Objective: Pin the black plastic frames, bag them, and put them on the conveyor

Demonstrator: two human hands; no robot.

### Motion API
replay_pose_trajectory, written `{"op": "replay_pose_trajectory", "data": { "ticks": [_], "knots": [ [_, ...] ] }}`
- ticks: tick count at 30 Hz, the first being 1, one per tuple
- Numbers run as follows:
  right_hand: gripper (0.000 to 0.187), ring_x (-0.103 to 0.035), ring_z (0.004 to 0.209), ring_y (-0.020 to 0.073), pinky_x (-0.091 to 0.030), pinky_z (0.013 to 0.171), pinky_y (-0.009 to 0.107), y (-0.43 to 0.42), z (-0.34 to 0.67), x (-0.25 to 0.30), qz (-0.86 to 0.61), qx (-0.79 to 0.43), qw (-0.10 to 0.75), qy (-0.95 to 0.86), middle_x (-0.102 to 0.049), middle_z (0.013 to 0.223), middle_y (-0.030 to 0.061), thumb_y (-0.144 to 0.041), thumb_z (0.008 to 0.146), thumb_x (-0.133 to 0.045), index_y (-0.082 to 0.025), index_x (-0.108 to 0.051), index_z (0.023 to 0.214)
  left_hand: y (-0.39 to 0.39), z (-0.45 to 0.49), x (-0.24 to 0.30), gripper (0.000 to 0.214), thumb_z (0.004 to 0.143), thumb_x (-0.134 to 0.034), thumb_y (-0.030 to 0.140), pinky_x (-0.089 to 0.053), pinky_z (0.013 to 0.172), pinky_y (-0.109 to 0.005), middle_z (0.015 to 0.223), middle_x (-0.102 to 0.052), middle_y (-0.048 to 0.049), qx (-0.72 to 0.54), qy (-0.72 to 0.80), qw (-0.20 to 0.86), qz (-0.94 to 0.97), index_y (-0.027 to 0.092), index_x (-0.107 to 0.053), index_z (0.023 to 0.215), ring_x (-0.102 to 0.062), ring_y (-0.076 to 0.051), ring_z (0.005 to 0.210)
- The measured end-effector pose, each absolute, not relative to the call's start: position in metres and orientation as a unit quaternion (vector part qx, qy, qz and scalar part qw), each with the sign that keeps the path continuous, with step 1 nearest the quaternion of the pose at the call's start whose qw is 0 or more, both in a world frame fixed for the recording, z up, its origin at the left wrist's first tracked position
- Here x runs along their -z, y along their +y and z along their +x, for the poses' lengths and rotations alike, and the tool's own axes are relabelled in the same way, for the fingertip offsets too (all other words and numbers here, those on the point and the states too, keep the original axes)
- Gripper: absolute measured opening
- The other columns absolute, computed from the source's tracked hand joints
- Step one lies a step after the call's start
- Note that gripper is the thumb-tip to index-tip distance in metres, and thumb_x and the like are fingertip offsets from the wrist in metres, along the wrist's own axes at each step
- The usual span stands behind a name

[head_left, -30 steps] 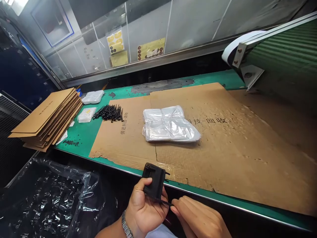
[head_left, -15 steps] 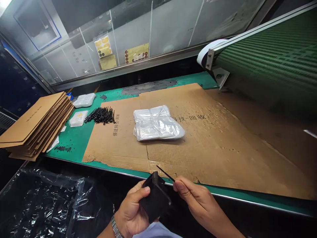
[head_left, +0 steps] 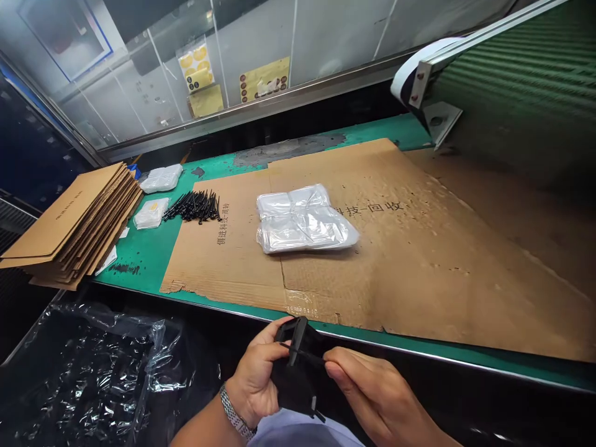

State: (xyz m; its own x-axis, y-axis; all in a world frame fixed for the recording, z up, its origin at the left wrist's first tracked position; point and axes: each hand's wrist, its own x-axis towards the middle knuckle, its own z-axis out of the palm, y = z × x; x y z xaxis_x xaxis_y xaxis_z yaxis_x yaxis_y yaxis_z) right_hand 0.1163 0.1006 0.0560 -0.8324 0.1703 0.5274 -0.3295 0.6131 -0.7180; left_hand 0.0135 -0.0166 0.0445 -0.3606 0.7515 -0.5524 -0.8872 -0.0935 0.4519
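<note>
My left hand [head_left: 257, 372], a metal-banded watch at its wrist, is closed around a black plastic part [head_left: 293, 382] in front of the bench edge. The part has a flat face and a raised ridge near its top. Between thumb and fingers of my right hand [head_left: 372, 388] is a thin black pin [head_left: 311, 357], pointing left. It lies across the ridge of the part; whether its tip sits in a hole cannot be made out. A pile of similar black pins [head_left: 195, 206] lies farther off on the bench, to the left.
Flattened cardboard [head_left: 242, 273] covers much of the green bench [head_left: 151, 261]. On it lies a tied bundle of clear plastic bags [head_left: 305, 220]. Stacked cardboard sheets [head_left: 69, 217] stand at the left, above a bin lined with clear plastic [head_left: 158, 354]. A green conveyor [head_left: 521, 81] slopes at the upper right.
The black pin has moved left from beside the black part to lie across its ridge. The part has turned in my left hand, and the view has shifted slightly.
</note>
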Motion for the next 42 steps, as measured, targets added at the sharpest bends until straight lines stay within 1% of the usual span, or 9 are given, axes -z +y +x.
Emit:
{"op": "replay_pose_trajectory", "data": {
  "ticks": [3,8,14,17,22,28,32,37,42],
  "knots": [
    [0.020,-0.038,0.050,0.0110,-0.029,0.048,0.024,0.099,0.116,-0.053,0.105,-0.363,0.317,-0.870,-0.045,0.059,-0.0016,-0.007,0.092,-0.034,-0.018,-0.043,0.078,-0.018,0.013,-0.046,0.050,0.060,-0.067,0.008,-0.036,0.045,-0.018,0.069,-0.062,-0.0003,-0.727,0.387,0.562,-0.082,0.014,-0.055,0.108,-0.050,-0.006,0.045],
    [0.022,-0.031,0.051,0.0129,-0.021,0.048,0.029,0.099,0.116,-0.048,0.125,-0.272,0.332,-0.894,-0.042,0.057,-0.0008,-0.005,0.090,-0.038,-0.018,-0.042,0.073,-0.017,0.012,-0.050,0.052,0.055,-0.072,0.010,-0.041,0.051,-0.018,0.078,-0.064,-0.0032,-0.729,0.391,0.557,-0.079,0.013,-0.058,0.105,-0.056,-0.008,0.055],
    [0.027,-0.032,0.049,0.0134,-0.018,0.047,0.030,0.100,0.126,-0.050,0.204,-0.261,0.256,-0.908,-0.042,0.055,-0.0013,-0.008,0.091,-0.036,-0.019,-0.036,0.066,-0.015,0.011,-0.047,0.047,0.051,-0.072,0.010,-0.031,0.041,-0.018,0.061,-0.059,0.0017,-0.712,0.390,0.578,-0.083,0.012,-0.061,0.097,-0.048,-0.006,0.044],
    [0.027,-0.035,0.048,0.0130,-0.020,0.047,0.030,0.099,0.131,-0.050,0.208,-0.290,0.252,-0.900,-0.042,0.056,-0.0014,-0.007,0.092,-0.031,-0.019,-0.035,0.068,-0.017,0.010,-0.048,0.046,0.054,-0.073,0.014,-0.030,0.041,-0.018,0.057,-0.056,0.0043,-0.724,0.395,0.560,-0.074,0.016,-0.059,0.098,-0.045,-0.005,0.041],
    [0.017,-0.037,0.049,0.0125,-0.025,0.047,0.027,0.092,0.124,-0.050,0.108,-0.324,0.345,-0.874,-0.043,0.058,-0.0012,-0.004,0.090,-0.035,-0.017,-0.044,0.082,-0.016,0.014,-0.053,0.031,0.062,-0.074,0.021,-0.028,0.042,-0.017,0.057,-0.050,0.0052,-0.760,0.406,0.505,-0.044,0.015,-0.058,0.088,-0.042,-0.004,0.042],
    [0.020,-0.035,0.046,0.0111,-0.026,0.044,0.026,0.086,0.121,-0.050,0.054,-0.286,0.370,-0.882,-0.040,0.055,-0.0027,-0.003,0.088,-0.037,-0.019,-0.041,0.075,-0.017,0.025,-0.056,0.027,0.070,-0.069,0.020,-0.036,0.054,-0.016,0.076,-0.057,0.0006,-0.795,0.399,0.457,-0.006,0.015,-0.057,0.093,-0.049,-0.005,0.059],
    [0.020,-0.037,0.045,0.0096,-0.029,0.044,0.024,0.092,0.122,-0.050,0.017,-0.305,0.366,-0.879,-0.040,0.055,-0.0032,-0.004,0.088,-0.037,-0.020,-0.041,0.076,-0.023,0.028,-0.054,0.027,0.069,-0.071,0.020,-0.038,0.061,-0.016,0.074,-0.055,0.0012,-0.783,0.362,0.505,0.029,0.016,-0.057,0.092,-0.049,-0.005,0.063],
    [0.027,-0.037,0.041,0.0076,-0.030,0.040,0.020,0.100,0.117,-0.049,-0.033,-0.384,0.334,-0.861,-0.037,0.053,-0.0053,-0.012,0.093,-0.034,-0.021,-0.035,0.068,-0.034,0.019,-0.040,0.043,0.063,-0.076,0.034,-0.037,0.053,-0.017,0.069,-0.056,0.0011,-0.721,0.399,0.552,0.127,0.018,-0.056,0.098,-0.048,-0.006,0.054],
    [0.027,-0.040,0.044,0.0071,-0.033,0.044,0.019,0.103,0.120,-0.057,0.033,-0.423,0.302,-0.854,-0.041,0.054,-0.0054,-0.018,0.097,-0.032,-0.021,-0.038,0.070,-0.040,0.004,-0.037,0.045,0.064,-0.070,0.050,-0.037,0.061,-0.022,0.070,-0.054,-0.0018,-0.664,0.509,0.466,0.290,0.017,-0.067,0.094,-0.047,-0.010,0.062]
  ]
}}
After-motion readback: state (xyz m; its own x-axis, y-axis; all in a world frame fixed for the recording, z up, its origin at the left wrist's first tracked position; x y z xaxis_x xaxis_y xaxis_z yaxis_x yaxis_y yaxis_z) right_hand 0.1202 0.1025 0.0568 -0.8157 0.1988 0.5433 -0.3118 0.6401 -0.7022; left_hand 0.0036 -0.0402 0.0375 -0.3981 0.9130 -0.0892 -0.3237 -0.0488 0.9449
